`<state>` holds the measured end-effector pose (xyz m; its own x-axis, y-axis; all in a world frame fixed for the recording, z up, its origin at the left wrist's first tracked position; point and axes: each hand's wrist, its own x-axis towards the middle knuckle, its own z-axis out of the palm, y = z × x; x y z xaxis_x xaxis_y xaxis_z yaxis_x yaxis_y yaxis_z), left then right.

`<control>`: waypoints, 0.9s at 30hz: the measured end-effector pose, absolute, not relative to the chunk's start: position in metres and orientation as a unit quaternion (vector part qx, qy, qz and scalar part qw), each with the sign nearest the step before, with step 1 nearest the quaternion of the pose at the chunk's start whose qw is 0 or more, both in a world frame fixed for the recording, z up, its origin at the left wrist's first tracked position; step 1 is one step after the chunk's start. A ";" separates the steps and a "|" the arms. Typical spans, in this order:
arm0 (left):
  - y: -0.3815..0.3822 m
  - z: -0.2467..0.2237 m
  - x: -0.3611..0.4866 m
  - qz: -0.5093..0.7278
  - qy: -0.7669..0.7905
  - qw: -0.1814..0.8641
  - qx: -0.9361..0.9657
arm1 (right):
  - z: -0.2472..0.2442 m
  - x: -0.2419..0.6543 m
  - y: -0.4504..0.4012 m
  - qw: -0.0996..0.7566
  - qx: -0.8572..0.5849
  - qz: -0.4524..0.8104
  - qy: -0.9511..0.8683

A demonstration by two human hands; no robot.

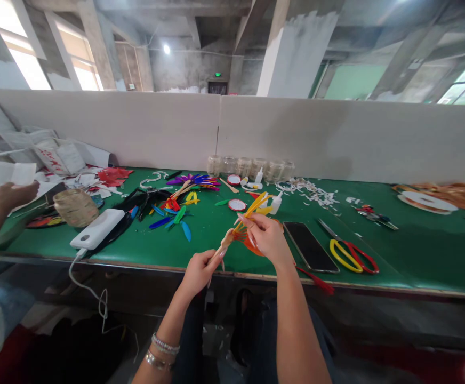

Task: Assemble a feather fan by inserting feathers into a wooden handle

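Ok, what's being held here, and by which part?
A feathered wooden stick: the left hand grips its bare lower end, and the fingers of the right hand pinch its yellow feathers.

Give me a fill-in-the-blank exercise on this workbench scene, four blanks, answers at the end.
The left hand grips a thin wooden ____. The right hand pinches a yellow ____. The scissors have one yellow handle and one ____ handle. The power bank trails a white ____.

Answers: stick; feather; red; cable.
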<state>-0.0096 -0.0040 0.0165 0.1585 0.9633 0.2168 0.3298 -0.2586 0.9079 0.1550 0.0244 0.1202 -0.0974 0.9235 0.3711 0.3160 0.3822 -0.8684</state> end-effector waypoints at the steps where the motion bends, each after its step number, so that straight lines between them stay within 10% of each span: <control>1: -0.004 0.017 -0.010 0.429 0.486 0.367 0.668 | 0.120 0.155 0.025 0.489 -0.461 0.309 -0.673; 27: -0.005 0.016 -0.009 0.443 0.481 0.364 0.663 | 0.113 0.154 0.027 0.502 -0.436 0.341 -0.664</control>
